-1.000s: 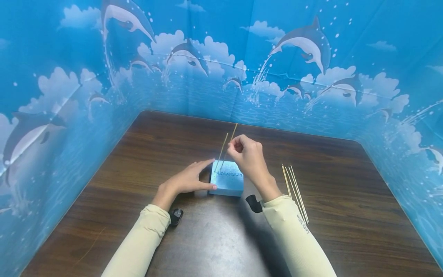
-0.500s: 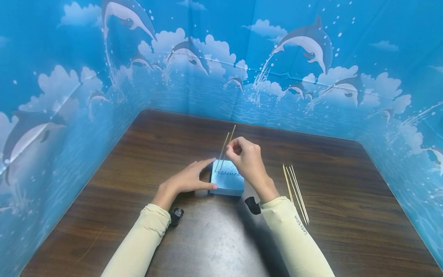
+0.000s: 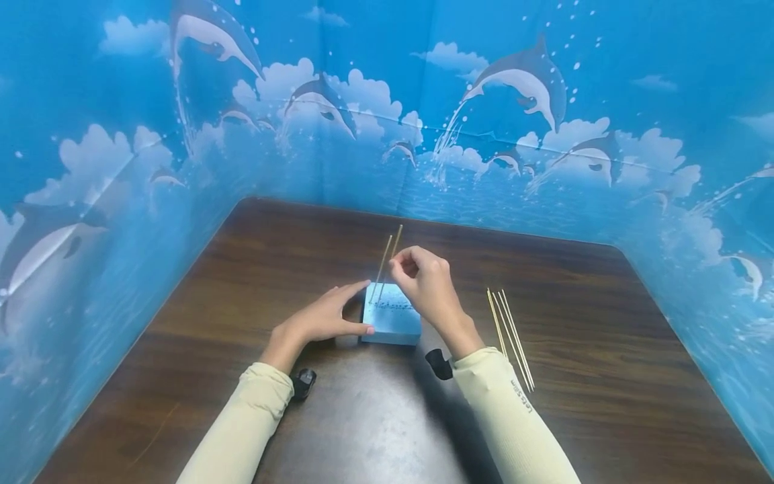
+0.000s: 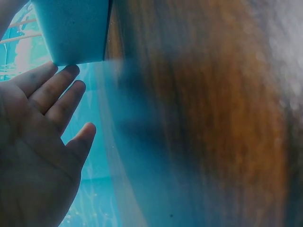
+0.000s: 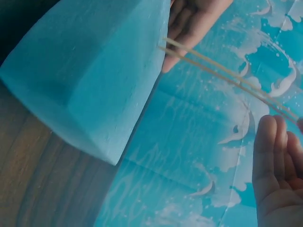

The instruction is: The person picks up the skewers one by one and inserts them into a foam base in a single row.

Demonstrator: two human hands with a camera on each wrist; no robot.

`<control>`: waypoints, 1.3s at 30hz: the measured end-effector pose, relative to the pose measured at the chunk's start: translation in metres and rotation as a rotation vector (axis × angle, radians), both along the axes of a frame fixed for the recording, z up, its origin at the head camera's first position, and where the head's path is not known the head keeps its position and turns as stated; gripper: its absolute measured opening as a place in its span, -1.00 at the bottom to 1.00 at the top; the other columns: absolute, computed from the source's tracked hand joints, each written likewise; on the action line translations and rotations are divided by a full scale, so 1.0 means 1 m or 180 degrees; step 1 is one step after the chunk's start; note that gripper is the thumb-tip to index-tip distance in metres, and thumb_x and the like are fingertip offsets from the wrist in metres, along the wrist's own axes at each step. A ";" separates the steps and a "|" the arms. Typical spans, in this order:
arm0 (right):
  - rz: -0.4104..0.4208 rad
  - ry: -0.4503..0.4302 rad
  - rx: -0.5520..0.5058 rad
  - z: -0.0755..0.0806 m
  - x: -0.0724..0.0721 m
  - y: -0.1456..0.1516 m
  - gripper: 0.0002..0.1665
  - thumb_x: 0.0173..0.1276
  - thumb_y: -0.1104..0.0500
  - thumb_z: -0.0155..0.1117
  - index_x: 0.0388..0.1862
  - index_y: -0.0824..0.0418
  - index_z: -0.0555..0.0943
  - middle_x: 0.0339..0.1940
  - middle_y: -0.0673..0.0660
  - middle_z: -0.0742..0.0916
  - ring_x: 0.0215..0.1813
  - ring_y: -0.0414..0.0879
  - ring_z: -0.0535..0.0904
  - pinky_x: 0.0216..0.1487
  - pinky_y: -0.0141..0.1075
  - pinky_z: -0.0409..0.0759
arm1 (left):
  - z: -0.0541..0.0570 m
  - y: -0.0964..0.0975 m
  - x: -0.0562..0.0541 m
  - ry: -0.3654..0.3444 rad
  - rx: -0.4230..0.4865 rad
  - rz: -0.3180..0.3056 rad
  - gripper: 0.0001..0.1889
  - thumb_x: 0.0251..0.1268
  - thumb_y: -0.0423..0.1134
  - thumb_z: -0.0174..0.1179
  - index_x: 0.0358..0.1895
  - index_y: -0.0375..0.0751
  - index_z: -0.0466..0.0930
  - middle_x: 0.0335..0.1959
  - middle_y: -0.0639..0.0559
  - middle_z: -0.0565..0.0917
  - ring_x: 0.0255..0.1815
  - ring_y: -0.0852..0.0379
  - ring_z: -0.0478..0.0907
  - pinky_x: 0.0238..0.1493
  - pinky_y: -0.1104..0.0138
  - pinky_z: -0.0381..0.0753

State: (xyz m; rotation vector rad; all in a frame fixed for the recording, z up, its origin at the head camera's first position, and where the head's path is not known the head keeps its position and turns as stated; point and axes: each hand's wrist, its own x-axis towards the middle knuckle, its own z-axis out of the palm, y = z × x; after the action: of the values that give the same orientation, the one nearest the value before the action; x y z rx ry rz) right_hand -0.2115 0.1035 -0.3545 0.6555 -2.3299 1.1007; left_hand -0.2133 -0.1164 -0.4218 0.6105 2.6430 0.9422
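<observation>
A light blue foam-like block (image 3: 393, 321) lies on the table, a row of dark holes along its top. My left hand (image 3: 317, 314) steadies its left end, thumb at the front edge and forefinger at the back corner. In the left wrist view, the other fingers (image 4: 61, 97) are fairly straight, near the block's end. One thin wooden stick (image 3: 382, 265) stands tilted in the block's left part. With thumb and forefinger, my right hand (image 3: 426, 279) pinches a second stick (image 3: 396, 239) just right of it. Its lower end meets the row of holes; how deep it sits is unclear.
Several loose sticks (image 3: 517, 338) lie side by side on the dark wooden table (image 3: 605, 363), right of the block and partly behind the right forearm. A blue dolphin-print sheet (image 3: 363, 154) encloses the table's back and sides.
My right hand has moved slightly down and left, and the pinched stick's top is lower and closer to the standing stick. My left hand stays at the block. The head view has shifted slightly.
</observation>
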 end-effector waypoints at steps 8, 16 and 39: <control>-0.0652 -0.0697 0.0091 -0.017 -0.006 0.059 -0.82 0.38 0.21 0.28 -0.22 0.33 0.66 -0.33 0.20 0.75 -0.30 0.01 0.67 -0.23 -0.16 0.68 | -0.002 -0.001 0.000 0.0030 0.0085 -0.0054 0.07 0.07 0.31 0.34 0.60 0.03 0.02 0.60 -0.07 0.09 0.60 -0.25 -0.08 0.52 -0.22 -0.09; -0.1301 -0.1629 0.0825 -0.046 0.003 0.135 -0.71 0.44 0.12 0.14 -0.28 0.35 0.64 -0.43 0.19 0.71 -0.44 -0.01 0.55 -0.38 -0.15 0.55 | -0.002 -0.008 -0.001 0.0032 0.0091 -0.0041 0.06 0.06 0.31 0.36 0.60 0.06 0.03 0.60 -0.05 0.10 0.60 -0.27 -0.09 0.49 -0.28 -0.05; -0.1736 -0.2793 0.1218 -0.063 0.008 0.174 -0.48 0.36 0.08 0.17 -0.80 0.11 0.30 -0.80 -0.05 0.33 -0.65 -0.11 0.33 -0.53 -0.23 0.38 | 0.000 -0.011 -0.009 0.0061 0.0096 -0.0196 0.09 0.05 0.31 0.35 0.60 -0.01 0.01 0.60 -0.05 0.10 0.60 -0.16 -0.02 0.56 -0.14 -0.14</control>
State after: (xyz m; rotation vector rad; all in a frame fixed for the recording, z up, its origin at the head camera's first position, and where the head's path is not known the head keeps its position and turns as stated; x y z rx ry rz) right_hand -0.2039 0.2776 -0.4177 -0.4689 -3.2022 0.7530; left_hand -0.2223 -0.1273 -0.4220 0.7071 2.6151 0.9647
